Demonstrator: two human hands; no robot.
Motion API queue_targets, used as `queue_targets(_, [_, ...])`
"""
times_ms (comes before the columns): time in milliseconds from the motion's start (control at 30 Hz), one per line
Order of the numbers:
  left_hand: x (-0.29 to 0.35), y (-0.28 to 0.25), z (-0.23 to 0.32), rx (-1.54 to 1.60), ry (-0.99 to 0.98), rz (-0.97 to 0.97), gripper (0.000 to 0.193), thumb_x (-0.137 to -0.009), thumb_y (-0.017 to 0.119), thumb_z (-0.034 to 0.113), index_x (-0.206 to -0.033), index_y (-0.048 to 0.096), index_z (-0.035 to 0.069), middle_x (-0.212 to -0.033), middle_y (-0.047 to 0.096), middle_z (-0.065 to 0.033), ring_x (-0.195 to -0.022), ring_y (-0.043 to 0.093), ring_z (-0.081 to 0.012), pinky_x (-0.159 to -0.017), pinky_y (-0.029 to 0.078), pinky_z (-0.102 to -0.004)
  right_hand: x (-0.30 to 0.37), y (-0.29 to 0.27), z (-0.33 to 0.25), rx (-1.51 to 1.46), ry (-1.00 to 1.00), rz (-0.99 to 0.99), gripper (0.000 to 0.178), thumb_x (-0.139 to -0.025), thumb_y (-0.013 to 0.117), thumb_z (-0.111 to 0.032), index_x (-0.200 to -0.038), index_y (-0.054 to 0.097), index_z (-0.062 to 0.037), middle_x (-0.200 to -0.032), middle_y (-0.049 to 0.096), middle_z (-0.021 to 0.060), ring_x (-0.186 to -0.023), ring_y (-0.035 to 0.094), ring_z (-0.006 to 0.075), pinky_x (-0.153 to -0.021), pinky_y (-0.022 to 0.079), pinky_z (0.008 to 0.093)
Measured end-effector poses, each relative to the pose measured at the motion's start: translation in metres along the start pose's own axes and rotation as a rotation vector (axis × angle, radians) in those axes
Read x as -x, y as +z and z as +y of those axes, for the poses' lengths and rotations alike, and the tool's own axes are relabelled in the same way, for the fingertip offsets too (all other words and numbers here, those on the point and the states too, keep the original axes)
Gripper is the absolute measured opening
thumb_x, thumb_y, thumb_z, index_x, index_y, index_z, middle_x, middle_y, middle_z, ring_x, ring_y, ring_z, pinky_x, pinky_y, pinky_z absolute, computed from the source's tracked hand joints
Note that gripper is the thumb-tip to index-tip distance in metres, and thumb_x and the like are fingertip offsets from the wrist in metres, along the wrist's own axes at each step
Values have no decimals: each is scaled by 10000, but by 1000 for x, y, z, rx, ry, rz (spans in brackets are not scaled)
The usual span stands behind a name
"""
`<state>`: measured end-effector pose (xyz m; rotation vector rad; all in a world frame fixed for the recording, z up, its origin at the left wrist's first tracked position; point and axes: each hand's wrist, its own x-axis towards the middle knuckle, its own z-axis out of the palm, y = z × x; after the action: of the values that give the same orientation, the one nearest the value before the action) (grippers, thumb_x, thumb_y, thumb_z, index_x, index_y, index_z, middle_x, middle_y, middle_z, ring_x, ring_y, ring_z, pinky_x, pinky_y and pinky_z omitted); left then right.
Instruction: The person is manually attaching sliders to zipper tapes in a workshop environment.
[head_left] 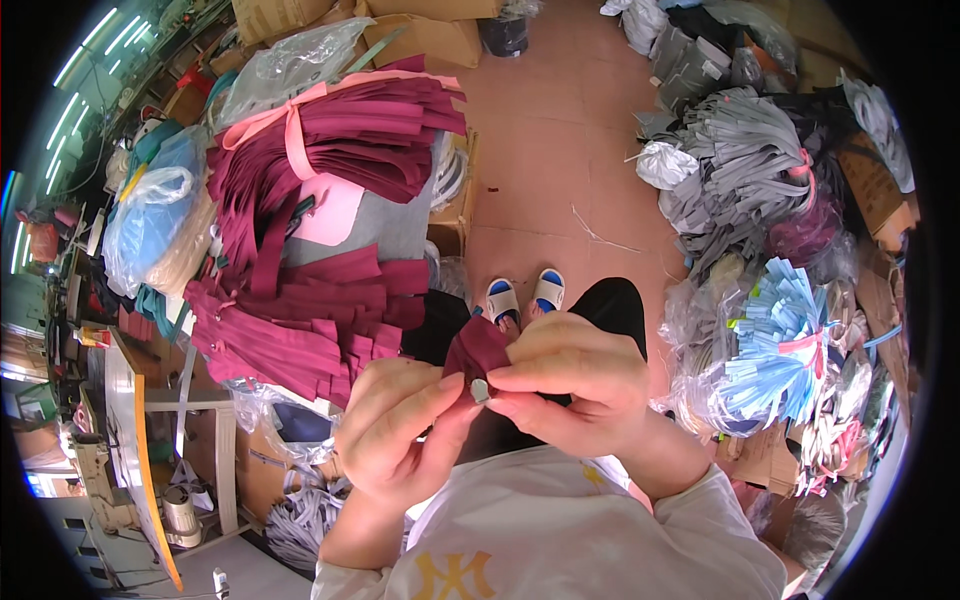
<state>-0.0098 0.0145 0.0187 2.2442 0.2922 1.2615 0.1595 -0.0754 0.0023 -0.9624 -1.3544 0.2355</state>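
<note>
The small silvery piece [480, 391] at the near end of the maroon strip [477, 347] could, I judge, slip free if either pinch slackens, since it offers so little to grip; the piece looks pale and blocky, the strip soft and folded over. The left hand [400, 428] and right hand [580, 378] both pinch narrowly at that end, before the white shirt [560, 520]; leftward lies a maroon bundle [400, 140] tied with a pink band [296, 148]; rightward, a light-blue bundle [770, 350].

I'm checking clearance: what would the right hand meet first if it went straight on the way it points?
The right hand would likely meet the small silvery piece by the maroon strip, then the left hand; exact depth is unclear.
</note>
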Motion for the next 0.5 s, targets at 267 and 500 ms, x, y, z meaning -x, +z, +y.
queue_targets(267, [4,1,-1,146,-17,14,338,-661,825,-78,-971,715,-2,-816,624,-87,-714,580,-242,-610,470,-335,3,-1,0,7,-23,-12,262,-765,819,-19,-1007,725,18,-833,688,108,-704,642,224,-636,485,330])
queue_targets(500, [7,2,-2,153,-30,30,329,-664,834,-70,-964,731,20,-820,608,-79,-701,563,-231,-613,472,-337,2,-3,-2,-17,-20,-59,290,-728,785,38,-1010,720,10,-861,678,93,-748,660,239,-650,506,328])
